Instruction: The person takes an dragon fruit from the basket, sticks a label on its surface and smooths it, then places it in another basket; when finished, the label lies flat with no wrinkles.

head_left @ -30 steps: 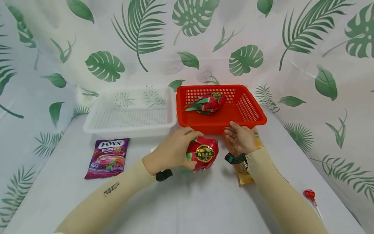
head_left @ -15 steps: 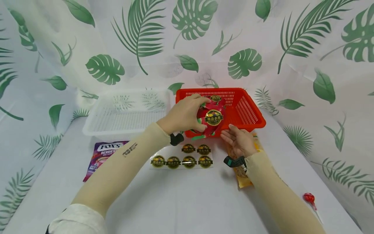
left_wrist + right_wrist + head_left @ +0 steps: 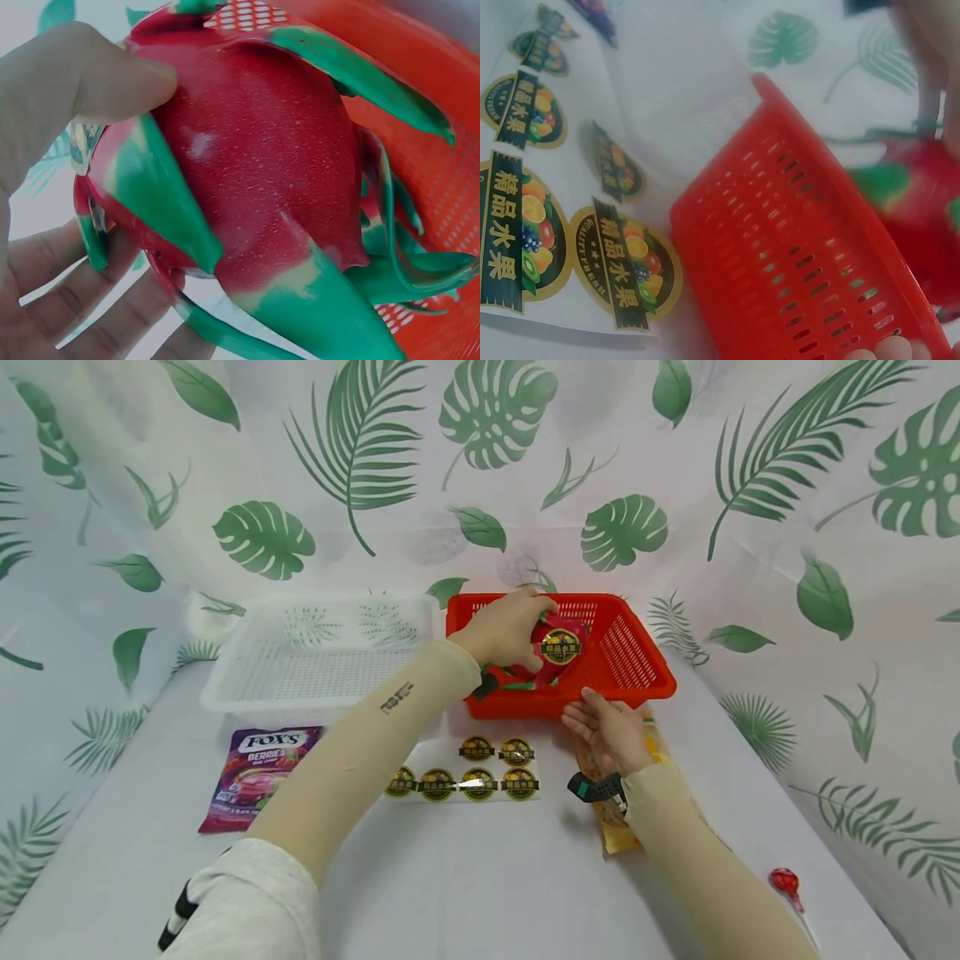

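In the head view my left hand (image 3: 510, 628) grips a red dragon fruit (image 3: 561, 647) with a round gold-and-black sticker, inside the red basket (image 3: 651, 670). The left wrist view has the thumb on the fruit's skin (image 3: 262, 142) and the fingers round its far side. Green leaf tips of a second dragon fruit (image 3: 412, 274) show behind it; most of that fruit is hidden. My right hand (image 3: 613, 733) holds nothing and lies at the basket's front edge, fingers loosely bent. Its fingertips (image 3: 892, 349) appear beside the basket wall in the right wrist view.
A white basket (image 3: 322, 702) stands left of the red one. In front lie a sheet of round stickers (image 3: 478, 783), a purple Fox's candy bag (image 3: 258, 768) and a yellow packet (image 3: 621, 837) partly under the right arm. A red lollipop (image 3: 785, 882) lies at far right.
My left hand has carried the dragon fruit from above the sticker sheet forward, over the front rim and into the red basket. The stickers are uncovered. My right hand has barely moved.
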`<state>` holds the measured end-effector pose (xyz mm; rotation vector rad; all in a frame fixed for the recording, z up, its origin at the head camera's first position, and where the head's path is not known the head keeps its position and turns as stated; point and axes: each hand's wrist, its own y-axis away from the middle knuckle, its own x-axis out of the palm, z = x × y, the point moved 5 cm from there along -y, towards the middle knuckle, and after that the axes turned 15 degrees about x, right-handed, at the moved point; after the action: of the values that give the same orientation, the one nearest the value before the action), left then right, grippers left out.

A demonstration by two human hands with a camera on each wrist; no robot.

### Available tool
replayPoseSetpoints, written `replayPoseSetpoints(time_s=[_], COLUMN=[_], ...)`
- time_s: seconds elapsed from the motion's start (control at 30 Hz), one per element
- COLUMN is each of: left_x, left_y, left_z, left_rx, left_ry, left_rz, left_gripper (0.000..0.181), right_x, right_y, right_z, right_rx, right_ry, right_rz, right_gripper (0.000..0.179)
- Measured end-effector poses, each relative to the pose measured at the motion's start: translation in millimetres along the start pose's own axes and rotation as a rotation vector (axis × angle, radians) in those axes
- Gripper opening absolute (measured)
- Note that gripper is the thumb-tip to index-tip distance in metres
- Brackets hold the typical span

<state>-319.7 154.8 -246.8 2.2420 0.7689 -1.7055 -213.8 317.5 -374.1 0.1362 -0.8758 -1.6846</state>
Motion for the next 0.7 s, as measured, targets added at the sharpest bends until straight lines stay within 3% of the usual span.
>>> replayPoseSetpoints(time_s=[0.37, 0.57, 0.7], left_x=[36.9, 48.8, 52.9], left_y=[-30.3, -34.2, -32.8], left_z=[13.3, 13.7, 10.6], left_rx=[-0.06, -0.106, -0.098], left_ry=[0.037, -0.011, -0.045], left_rz=[0.109, 0.183, 0.241], left_gripper=[0.077, 0.072, 0.06], right_x=[-3, -4, -2], right_y=[-3.9, -4.3, -4.5], right_z=[-2, -2, -2], right_rx=[0.003, -0.008, -0.01], right_ry=[-0.04, -0.038, -0.037], right_rz=[-0.02, -0.047, -0.046], right_gripper=[0.021, 0.018, 0.027])
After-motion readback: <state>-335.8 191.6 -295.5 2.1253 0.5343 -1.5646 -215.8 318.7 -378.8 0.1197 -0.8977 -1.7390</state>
